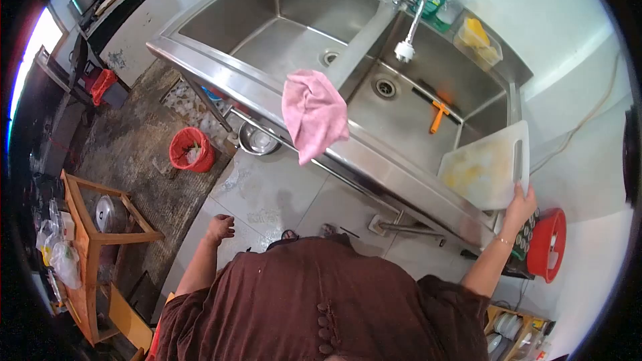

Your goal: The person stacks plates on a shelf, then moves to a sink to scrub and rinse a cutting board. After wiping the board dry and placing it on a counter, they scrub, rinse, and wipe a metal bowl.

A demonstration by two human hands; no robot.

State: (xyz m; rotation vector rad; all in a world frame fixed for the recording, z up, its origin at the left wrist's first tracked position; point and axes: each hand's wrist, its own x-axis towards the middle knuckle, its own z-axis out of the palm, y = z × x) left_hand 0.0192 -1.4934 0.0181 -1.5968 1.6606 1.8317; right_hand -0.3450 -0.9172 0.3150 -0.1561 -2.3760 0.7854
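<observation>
Person's arms: right hand raised on an outstretched, bare forearm, fingers closed in a grip; left hand hanging low at the side, fingers loosely curled, empty.

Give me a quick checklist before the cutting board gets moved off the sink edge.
1. Right hand grips the cutting board at its lower corner: ok.
2. Left hand free, hanging over the floor: ok.
3. Board surface clean: not ok, yellowish stains show.
4. Right basin clear: not ok, an orange tool lies in it.
5. Pink cloth out of the way, draped over the sink's front rim: ok.
6. Faucet running: cannot tell.
</observation>
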